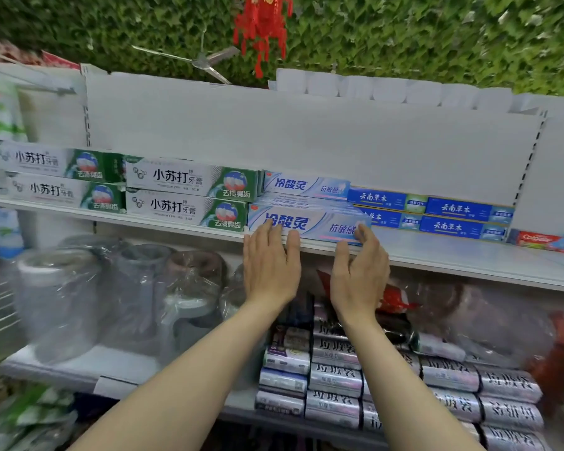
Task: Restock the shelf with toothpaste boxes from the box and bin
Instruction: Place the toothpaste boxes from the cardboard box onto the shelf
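Both hands up at shelf (437,255) front edge. Left hand (269,265) flat, fingers straight, tips pressing face of front pale-blue box (310,224); nothing gripped. Right hand (358,271) edge-on, fingers nearly straight, tips against box's right end w/ thumb below; reads as nudging, not a full grip.

Box lies lengthwise at shelf lip, just ahead of hands, atop/in front of more of same brand stacked behind. Probably light, thin card w/ tube inside: stiff along length, crushable at faces. Glossy print, so likely a bit slippery. Best hold by judgement: short ends or long edges; flat palm for pushing back, no squeezing mid-face.

Left of left hand: green-white boxes (189,195) two high, touching the pale-blue stack. Right of right hand: dark-blue boxes (463,219) two high, then a red box (541,240) lying alone further right.

Shelf white metal, smooth, boxes should slide easily; white back panel (306,131) behind. Below hands: lower shelf w/ plastic-wrapped goods (79,294) to left, bag rolls (336,375) directly under. Overhead: green leaf ceiling, fan (202,61), red hanging decoration (262,24). Supply box and bin not in view.
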Motion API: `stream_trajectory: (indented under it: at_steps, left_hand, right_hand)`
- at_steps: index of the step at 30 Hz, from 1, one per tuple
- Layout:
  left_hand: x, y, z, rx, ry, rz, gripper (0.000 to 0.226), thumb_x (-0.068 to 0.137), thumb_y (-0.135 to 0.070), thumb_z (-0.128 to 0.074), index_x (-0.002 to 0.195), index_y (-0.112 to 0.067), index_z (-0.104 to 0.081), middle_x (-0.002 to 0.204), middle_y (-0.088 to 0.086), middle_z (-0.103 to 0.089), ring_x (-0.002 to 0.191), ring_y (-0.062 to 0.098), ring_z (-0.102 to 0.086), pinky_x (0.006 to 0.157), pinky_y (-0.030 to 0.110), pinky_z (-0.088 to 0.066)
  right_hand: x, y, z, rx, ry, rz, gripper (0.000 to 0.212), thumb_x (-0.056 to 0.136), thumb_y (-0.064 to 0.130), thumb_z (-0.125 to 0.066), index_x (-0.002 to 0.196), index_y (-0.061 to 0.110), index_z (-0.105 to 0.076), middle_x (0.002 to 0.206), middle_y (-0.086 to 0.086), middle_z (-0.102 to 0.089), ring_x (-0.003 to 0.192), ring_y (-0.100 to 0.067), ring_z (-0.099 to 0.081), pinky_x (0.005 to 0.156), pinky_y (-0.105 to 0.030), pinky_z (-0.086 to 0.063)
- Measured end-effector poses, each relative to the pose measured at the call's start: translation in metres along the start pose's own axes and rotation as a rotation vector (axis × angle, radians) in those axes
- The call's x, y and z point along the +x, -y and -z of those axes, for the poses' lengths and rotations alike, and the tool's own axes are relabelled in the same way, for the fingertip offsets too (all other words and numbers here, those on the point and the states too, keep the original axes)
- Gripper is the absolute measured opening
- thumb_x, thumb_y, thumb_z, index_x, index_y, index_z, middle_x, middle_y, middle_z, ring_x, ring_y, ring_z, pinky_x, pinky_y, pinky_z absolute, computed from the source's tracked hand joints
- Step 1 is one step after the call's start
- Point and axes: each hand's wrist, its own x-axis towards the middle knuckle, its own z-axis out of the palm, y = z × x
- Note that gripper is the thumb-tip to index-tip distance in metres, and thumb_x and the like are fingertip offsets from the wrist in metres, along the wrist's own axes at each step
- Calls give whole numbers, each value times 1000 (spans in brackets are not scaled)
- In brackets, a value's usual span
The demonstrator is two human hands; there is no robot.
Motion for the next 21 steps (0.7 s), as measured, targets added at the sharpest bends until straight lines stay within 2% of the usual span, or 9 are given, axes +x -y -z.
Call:
stream_trajectory:
  at_steps: [2, 5, 8, 10, 13, 15, 17, 18, 21]
  left_hand:
    - [0, 4, 5, -94, 18, 2, 74, 97, -55, -13, 152, -11, -39, 161, 3, -30, 150, 16, -19, 125, 34, -1]
    - [-3, 13, 21, -255, -3, 35, 60, 104, -47, -27, 147, -9, -44, 155, 7, -40, 145, 20, -29, 122, 37, -16]
    - [-10, 31, 46, -321, -40, 55, 57, 101, -50, -29, 139, -13, -50, 143, 4, -49, 133, 19, -38, 115, 38, -29]
    - [-14, 51, 65, -337, -63, 71, 49, 104, -47, -32, 135, -16, -52, 137, 0, -51, 128, 15, -41, 110, 31, -31]
    - [-18, 93, 94, -401, -86, 171, 37, 106, -38, -38, 131, -16, -55, 132, 0, -51, 122, 10, -43, 101, 20, -26]
    - [-22, 128, 116, -454, -92, 270, 36, 107, -38, -36, 127, -17, -56, 131, 0, -52, 116, 6, -43, 98, 19, -26]
    - [-25, 171, 135, -525, -96, 424, 40, 105, -46, -36, 121, -17, -59, 128, 4, -56, 119, 14, -47, 106, 31, -33]
    - [-27, 195, 145, -561, -98, 511, 45, 100, -54, -37, 117, -19, -60, 128, 5, -57, 120, 19, -50, 108, 40, -36]
    - [-36, 269, 171, -658, -43, 769, 59, 78, -76, -37, 107, -32, -62, 124, -2, -62, 115, 21, -58, 105, 51, -45]
  right_hand:
    - [-9, 5, -4, 31, -15, -11, 57, 94, 44, -42, 141, 12, -49, 140, -5, -55, 133, -23, -42, 114, -41, -31]
    - [-27, 20, -14, 79, -45, 6, 54, 92, 42, -46, 135, 10, -54, 135, -8, -56, 129, -25, -42, 110, -32, -28]
    - [-43, 41, -32, 120, -21, -8, 49, 91, 39, -49, 130, 11, -57, 129, -4, -58, 122, -21, -43, 103, -23, -26]
    - [-55, 58, -47, 190, 21, -46, 42, 92, 35, -52, 127, 12, -58, 123, 2, -57, 116, -16, -46, 100, -22, -29]
    - [-79, 89, -77, 300, 209, -196, 27, 98, 32, -55, 119, 18, -62, 118, 0, -60, 106, -14, -55, 98, -29, -41]
    - [-101, 109, -109, 337, 403, -344, 23, 93, 44, -56, 107, 27, -65, 115, -1, -66, 104, -15, -60, 99, -36, -46]
    - [-126, 129, -145, 363, 558, -496, 38, 80, 62, -54, 96, 30, -65, 111, 3, -69, 106, -19, -64, 100, -45, -50]
    - [-140, 136, -165, 380, 632, -563, 39, 79, 64, -53, 93, 30, -65, 109, 4, -69, 105, -20, -65, 100, -47, -50]
    - [-186, 162, -214, 426, 788, -690, 22, 99, 47, -52, 95, 27, -61, 101, 6, -64, 100, -17, -62, 98, -41, -49]
